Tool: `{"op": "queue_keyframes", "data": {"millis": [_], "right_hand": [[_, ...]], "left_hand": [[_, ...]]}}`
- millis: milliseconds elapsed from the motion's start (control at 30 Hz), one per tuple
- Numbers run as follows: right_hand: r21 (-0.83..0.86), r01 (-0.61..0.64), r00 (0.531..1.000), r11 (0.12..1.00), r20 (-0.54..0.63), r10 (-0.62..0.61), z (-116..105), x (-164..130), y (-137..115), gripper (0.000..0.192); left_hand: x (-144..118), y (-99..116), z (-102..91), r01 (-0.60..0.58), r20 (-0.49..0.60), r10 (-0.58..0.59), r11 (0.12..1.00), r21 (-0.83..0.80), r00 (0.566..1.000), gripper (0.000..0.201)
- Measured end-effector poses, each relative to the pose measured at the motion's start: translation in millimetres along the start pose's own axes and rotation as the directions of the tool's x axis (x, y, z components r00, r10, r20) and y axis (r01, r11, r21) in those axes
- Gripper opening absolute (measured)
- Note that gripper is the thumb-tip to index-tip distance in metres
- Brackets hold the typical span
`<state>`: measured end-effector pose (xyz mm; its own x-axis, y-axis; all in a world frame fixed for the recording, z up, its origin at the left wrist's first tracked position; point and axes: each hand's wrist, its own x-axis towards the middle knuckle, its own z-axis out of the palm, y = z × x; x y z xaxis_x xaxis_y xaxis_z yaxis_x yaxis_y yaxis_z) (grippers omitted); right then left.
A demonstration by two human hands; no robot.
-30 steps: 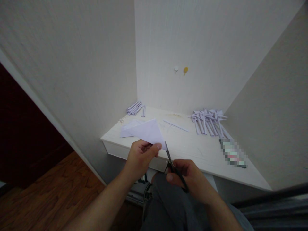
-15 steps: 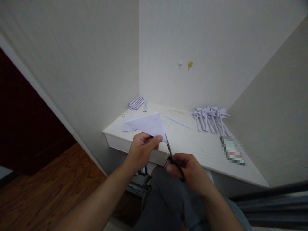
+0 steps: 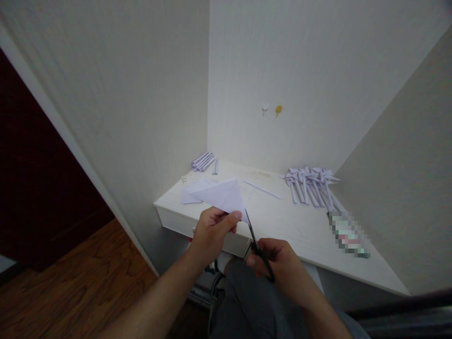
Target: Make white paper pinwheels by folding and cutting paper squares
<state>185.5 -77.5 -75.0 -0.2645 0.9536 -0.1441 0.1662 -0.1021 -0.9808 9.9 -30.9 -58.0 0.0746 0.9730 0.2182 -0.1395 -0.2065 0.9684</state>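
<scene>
White paper (image 3: pixel 222 195): folded, triangular, held over the front left of the desk (image 3: pixel 282 235), long point to the left.
Left hand (image 3: pixel 214 230): pinching the paper near its lower right corner, thumb on top, fingers curled underneath.
Right hand (image 3: pixel 278 261): wrapped around black scissors (image 3: pixel 260 254) by the handles; exact finger placement partly hidden.
Scissors: blades pointing up and away, at the paper's right edge, near the left thumb; blade gap too small to tell.
Loose sheets (image 3: pixel 190 197): flat on desk, behind and left of the held piece, partly covered by it.
Thin strip (image 3: pixel 262 189): lying slanted on desk, right of the paper.
Paper rolls (image 3: pixel 203 161): bundle at back left, two more just beside it.
Pinwheels (image 3: pixel 309 181): piled at back right, heads near the wall, sticks toward the person.
Pixelated item (image 3: pixel 348 234): right end of desk, in front of the pinwheels; cannot tell what.
Hooks (image 3: pixel 278 109): one white, one yellow, side by side on the back wall.
</scene>
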Motion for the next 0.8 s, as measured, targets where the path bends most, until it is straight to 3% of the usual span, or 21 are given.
{"op": "queue_keyframes", "data": {"millis": [500, 800], "right_hand": [[0.071, -0.008, 0.999, 0.997, 0.049, 0.004, 2.3, 0.4, -4.0, 0.045], [0.071, -0.023, 0.999, 0.997, 0.029, 0.021, 1.8, 0.7, -1.0, 0.044]], "left_hand": [[-5.5, -4.9, 3.6, 0.045, 0.024, -0.046, 0.998, 0.041, 0.999, 0.032], [-2.7, -6.5, 4.5, 0.063, 0.035, -0.061, 0.996, -0.070, 0.998, 0.021]]}}
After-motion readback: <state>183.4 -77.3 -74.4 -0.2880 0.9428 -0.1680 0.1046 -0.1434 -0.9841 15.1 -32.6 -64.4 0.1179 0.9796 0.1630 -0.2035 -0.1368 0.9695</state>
